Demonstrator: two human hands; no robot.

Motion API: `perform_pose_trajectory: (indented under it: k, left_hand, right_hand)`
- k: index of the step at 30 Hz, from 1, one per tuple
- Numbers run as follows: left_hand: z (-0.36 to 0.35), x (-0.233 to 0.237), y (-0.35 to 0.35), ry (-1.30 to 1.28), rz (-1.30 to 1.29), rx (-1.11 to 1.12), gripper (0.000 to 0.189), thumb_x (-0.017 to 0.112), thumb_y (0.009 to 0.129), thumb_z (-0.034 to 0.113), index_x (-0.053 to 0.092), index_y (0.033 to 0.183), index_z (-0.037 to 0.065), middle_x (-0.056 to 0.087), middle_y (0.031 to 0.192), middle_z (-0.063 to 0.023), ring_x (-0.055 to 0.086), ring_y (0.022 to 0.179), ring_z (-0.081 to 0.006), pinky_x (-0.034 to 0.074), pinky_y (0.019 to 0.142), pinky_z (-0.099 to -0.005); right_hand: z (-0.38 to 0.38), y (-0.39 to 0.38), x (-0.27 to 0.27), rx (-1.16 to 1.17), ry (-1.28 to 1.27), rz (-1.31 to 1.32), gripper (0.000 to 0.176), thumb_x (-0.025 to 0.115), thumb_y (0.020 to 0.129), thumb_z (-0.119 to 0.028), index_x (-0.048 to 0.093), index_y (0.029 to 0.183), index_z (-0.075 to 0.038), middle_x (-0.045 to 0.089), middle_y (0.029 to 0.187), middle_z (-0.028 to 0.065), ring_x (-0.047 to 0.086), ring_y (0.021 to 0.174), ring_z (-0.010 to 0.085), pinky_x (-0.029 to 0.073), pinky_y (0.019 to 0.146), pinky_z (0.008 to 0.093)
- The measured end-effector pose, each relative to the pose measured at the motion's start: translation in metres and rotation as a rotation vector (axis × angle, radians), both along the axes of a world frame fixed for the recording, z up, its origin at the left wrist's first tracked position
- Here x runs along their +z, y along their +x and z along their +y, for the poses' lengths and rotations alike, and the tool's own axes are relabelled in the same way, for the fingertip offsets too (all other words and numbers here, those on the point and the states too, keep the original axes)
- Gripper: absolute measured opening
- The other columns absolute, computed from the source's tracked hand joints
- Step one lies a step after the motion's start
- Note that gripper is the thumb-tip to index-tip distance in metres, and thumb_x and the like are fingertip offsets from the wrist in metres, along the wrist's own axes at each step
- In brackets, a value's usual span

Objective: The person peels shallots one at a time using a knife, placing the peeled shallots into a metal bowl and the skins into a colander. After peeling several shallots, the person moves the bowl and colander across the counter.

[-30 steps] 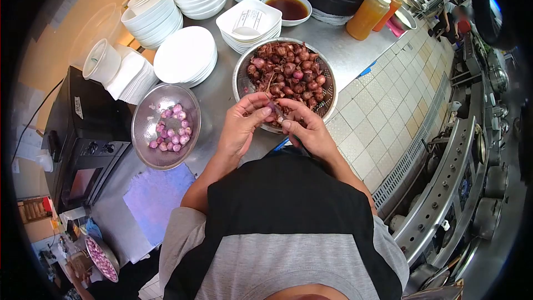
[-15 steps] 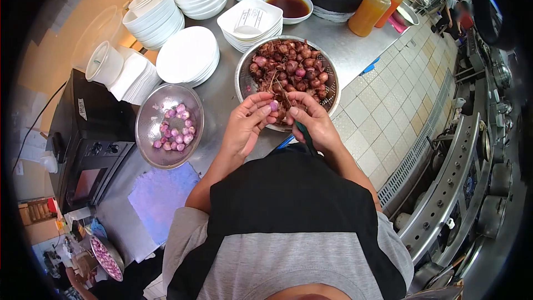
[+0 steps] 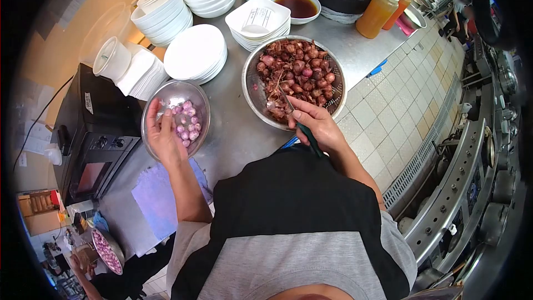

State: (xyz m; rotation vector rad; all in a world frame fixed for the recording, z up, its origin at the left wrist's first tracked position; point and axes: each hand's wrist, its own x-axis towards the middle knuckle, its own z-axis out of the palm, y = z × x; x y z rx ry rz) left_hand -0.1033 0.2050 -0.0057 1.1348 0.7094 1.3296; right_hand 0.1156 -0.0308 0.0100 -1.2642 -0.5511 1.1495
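Observation:
My left hand (image 3: 164,133) hovers over the near rim of a steel bowl (image 3: 205,108) that holds several peeled pink shallots (image 3: 189,125); its fingers are spread and hold nothing. My right hand (image 3: 313,125) grips a small knife by its green handle (image 3: 308,137), the blade pointing up into a steel colander (image 3: 248,86). The colander is full of unpeeled reddish shallots (image 3: 300,72) and loose skins. Both containers sit on the steel counter (image 3: 233,133) in front of me.
A black appliance (image 3: 94,128) stands left of the bowl. White plates (image 3: 194,53), stacked bowls (image 3: 161,11), square dishes (image 3: 261,19), a sauce bowl (image 3: 300,5) and orange bottles (image 3: 377,14) crowd the back. A purple cloth (image 3: 152,197) lies near me. The stove (image 3: 472,178) lines the right.
My left hand left the colander, where both hands worked one shallot, and swung left to the bowl of peeled shallots. My right hand stayed at the colander with the knife.

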Motion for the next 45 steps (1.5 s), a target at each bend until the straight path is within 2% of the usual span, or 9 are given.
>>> perform_pose_trajectory:
  k: [1, 4, 12, 19, 25, 29, 31, 34, 45]
  left_hand:
    - [0.001, -0.006, 0.001, 0.002, 0.002, 0.004, 0.040, 0.055, 0.085, -0.001, 0.049, 0.124, -0.001, 0.051, 0.119, -0.0103, 0.052, 0.098, -0.0125, 0.044, 0.082, -0.0233]
    - [-0.013, -0.008, 0.025, -0.434, -0.373, -0.445, 0.052, 0.047, 0.077, -0.009, 0.041, 0.128, -0.004, 0.049, 0.122, -0.0158, 0.046, 0.117, -0.0250, 0.036, 0.103, -0.0328]
    - [-0.075, 0.011, 0.094, -0.429, -0.255, -1.004, 0.057, 0.043, 0.075, -0.013, 0.036, 0.131, -0.004, 0.045, 0.131, -0.0194, 0.044, 0.123, -0.0263, 0.035, 0.106, -0.0334]
    - [-0.097, 0.015, 0.103, -0.059, 0.011, -1.035, 0.065, 0.040, 0.082, -0.013, 0.025, 0.142, 0.006, 0.045, 0.134, -0.0168, 0.045, 0.121, -0.0176, 0.037, 0.098, -0.0285]
    - [-0.106, 0.007, 0.102, 0.183, 0.115, -0.904, 0.068, 0.041, 0.083, -0.012, 0.020, 0.144, 0.007, 0.044, 0.135, -0.0169, 0.044, 0.123, -0.0188, 0.039, 0.095, -0.0270]
    - [-0.095, -0.001, 0.103, -0.115, -0.081, -0.890, 0.057, 0.044, 0.086, -0.009, 0.029, 0.140, 0.003, 0.051, 0.126, -0.0164, 0.052, 0.115, -0.0193, 0.043, 0.093, -0.0272]
    - [-0.079, -0.010, 0.095, -0.569, -0.212, -1.147, 0.042, 0.051, 0.088, -0.002, 0.043, 0.129, 0.000, 0.058, 0.114, -0.0148, 0.059, 0.102, -0.0193, 0.048, 0.089, -0.0287]
    - [-0.082, -0.015, 0.094, -0.556, -0.135, -1.129, 0.029, 0.056, 0.088, 0.003, 0.052, 0.116, -0.001, 0.062, 0.103, -0.0121, 0.062, 0.093, -0.0181, 0.051, 0.085, -0.0296]
    - [-0.102, -0.015, 0.100, -0.212, -0.083, -0.868, 0.024, 0.062, 0.083, -0.001, 0.057, 0.107, -0.001, 0.062, 0.097, -0.0067, 0.060, 0.091, -0.0134, 0.049, 0.082, -0.0266]
  right_hand:
    - [0.000, -0.001, 0.000, 0.008, 0.016, -0.006, 0.045, 0.047, 0.094, -0.012, 0.039, 0.137, -0.008, 0.055, 0.078, 0.0033, 0.044, 0.050, 0.0078, 0.038, 0.045, 0.0196]
    - [0.000, -0.003, 0.005, 0.007, 0.038, -0.017, 0.045, 0.048, 0.093, -0.012, 0.039, 0.137, -0.008, 0.055, 0.079, 0.0034, 0.044, 0.050, 0.0078, 0.038, 0.045, 0.0196]
    - [-0.010, -0.008, 0.008, -0.048, 0.060, -0.075, 0.045, 0.049, 0.093, -0.011, 0.041, 0.137, -0.010, 0.056, 0.079, 0.0029, 0.044, 0.051, 0.0072, 0.038, 0.047, 0.0193]
    - [-0.011, -0.015, 0.005, 0.014, 0.075, -0.031, 0.051, 0.053, 0.092, -0.014, 0.035, 0.139, -0.006, 0.057, 0.080, 0.0053, 0.047, 0.053, 0.0089, 0.039, 0.046, 0.0205]
    - [-0.008, -0.019, 0.011, -0.028, 0.056, 0.043, 0.047, 0.053, 0.092, -0.012, 0.039, 0.136, -0.005, 0.056, 0.078, 0.0047, 0.046, 0.052, 0.0085, 0.038, 0.045, 0.0206]
    - [-0.010, -0.018, 0.010, -0.059, 0.063, 0.030, 0.043, 0.053, 0.091, -0.011, 0.045, 0.133, -0.008, 0.056, 0.078, 0.0049, 0.047, 0.054, 0.0087, 0.037, 0.046, 0.0197]
    - [-0.010, -0.016, 0.007, -0.063, 0.058, 0.022, 0.043, 0.053, 0.091, -0.011, 0.046, 0.133, -0.008, 0.055, 0.078, 0.0047, 0.047, 0.054, 0.0086, 0.037, 0.046, 0.0196]
    - [-0.008, -0.016, -0.001, -0.042, 0.053, -0.085, 0.042, 0.052, 0.092, -0.012, 0.046, 0.133, -0.010, 0.056, 0.078, 0.0034, 0.045, 0.052, 0.0076, 0.038, 0.046, 0.0198]
    - [-0.006, -0.018, -0.007, -0.116, 0.092, 0.002, 0.049, 0.057, 0.087, -0.008, 0.041, 0.133, -0.004, 0.055, 0.081, 0.0086, 0.052, 0.061, 0.0112, 0.038, 0.042, 0.0203]
